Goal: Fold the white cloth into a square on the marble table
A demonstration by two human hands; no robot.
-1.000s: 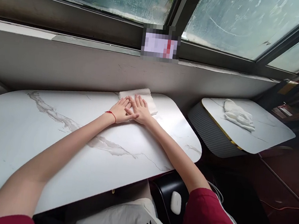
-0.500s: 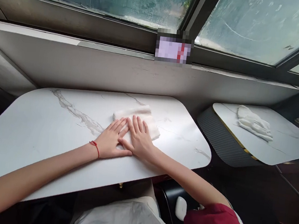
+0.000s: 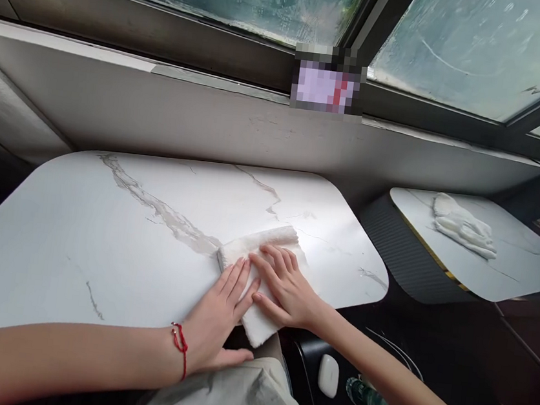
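A folded white cloth (image 3: 246, 245) lies on the white marble-patterned table (image 3: 82, 226), near its front edge. Its lower corner reaches past that edge. My left hand (image 3: 224, 311), with a red string bracelet at the wrist, rests on the cloth's left part. Its fingers are stretched out, and the thumb points right over the table's front edge. On the middle and right of the cloth lies my right hand (image 3: 292, 289), fingers spread and slightly bent, pressing from above. The fingertips of both hands are close together. Neither hand is wrapped around the cloth.
A second marble-patterned table (image 3: 515, 273) stands to the right, bearing a crumpled white cloth (image 3: 465, 228). Behind is a wall below windows (image 3: 442, 59). Beneath the right forearm are a white rounded case (image 3: 328, 375) and a clear plastic bottle (image 3: 369, 396).
Both hands have pulled the cloth toward me and slightly right, from mid-table to the front edge. The cloth has turned a little, and the view has shifted slightly.
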